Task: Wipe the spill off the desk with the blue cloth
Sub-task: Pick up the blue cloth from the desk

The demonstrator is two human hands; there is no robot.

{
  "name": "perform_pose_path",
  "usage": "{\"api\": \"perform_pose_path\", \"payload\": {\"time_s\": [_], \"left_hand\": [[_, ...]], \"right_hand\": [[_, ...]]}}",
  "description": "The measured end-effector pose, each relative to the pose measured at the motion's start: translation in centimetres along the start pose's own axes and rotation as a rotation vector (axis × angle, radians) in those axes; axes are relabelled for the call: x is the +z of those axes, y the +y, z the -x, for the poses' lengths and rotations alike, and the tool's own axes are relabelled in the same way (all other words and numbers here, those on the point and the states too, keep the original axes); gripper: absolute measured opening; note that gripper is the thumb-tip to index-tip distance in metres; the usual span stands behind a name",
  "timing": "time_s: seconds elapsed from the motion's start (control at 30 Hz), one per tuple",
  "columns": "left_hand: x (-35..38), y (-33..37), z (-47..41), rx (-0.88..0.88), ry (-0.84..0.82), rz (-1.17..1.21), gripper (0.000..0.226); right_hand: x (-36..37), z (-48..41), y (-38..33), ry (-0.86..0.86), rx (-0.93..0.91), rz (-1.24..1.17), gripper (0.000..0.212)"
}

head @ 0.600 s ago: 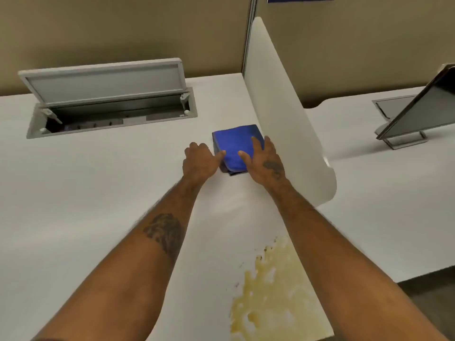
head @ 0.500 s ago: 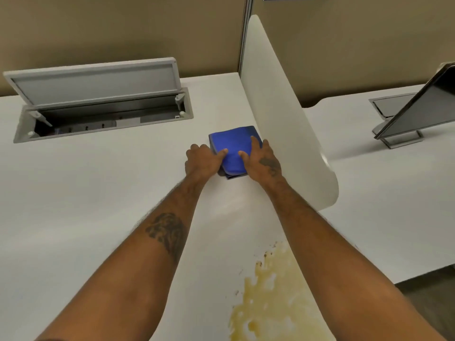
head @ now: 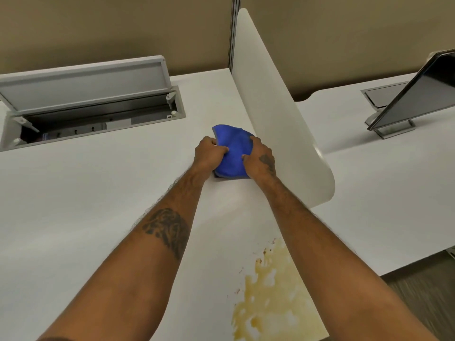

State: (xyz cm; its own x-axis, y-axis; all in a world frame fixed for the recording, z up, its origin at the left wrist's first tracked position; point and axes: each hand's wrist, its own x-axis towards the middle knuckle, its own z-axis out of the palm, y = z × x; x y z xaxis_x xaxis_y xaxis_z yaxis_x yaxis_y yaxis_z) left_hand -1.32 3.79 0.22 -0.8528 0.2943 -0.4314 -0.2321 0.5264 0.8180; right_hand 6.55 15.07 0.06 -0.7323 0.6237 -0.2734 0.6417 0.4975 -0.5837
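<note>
A blue cloth is bunched up and partly raised off the white desk, close to the curved white divider. My left hand grips its left edge and my right hand grips its right side. A yellow-brown spill spreads over the desk near its front edge, under my right forearm, well short of the cloth.
A curved white divider panel stands just right of the cloth. An open grey cable hatch sits in the desk at back left. On the neighbouring desk at right stands a tilted dark monitor.
The cloth lay flat and folded under my fingertips; now both hands have closed on it and bunched it upward. The view has shifted slightly.
</note>
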Motion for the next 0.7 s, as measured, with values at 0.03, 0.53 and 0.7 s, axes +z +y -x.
{"api": "perform_pose_path", "payload": {"time_s": [0.03,0.53,0.7], "left_hand": [[-0.2,0.0,0.4,0.003,-0.011,0.032,0.028],[-1.1,1.2,14.0,0.333,-0.145,0.026,0.036],[-0.6,1.0,19.7,0.350,-0.470,-0.008,0.039]], "right_hand": [[-0.1,0.5,0.2,0.000,0.005,-0.033,0.061],[-2.4,12.2,0.1,-0.172,0.041,-0.887,0.062],[-4.2,16.3,3.4,-0.207,0.142,-1.168,0.049]]}}
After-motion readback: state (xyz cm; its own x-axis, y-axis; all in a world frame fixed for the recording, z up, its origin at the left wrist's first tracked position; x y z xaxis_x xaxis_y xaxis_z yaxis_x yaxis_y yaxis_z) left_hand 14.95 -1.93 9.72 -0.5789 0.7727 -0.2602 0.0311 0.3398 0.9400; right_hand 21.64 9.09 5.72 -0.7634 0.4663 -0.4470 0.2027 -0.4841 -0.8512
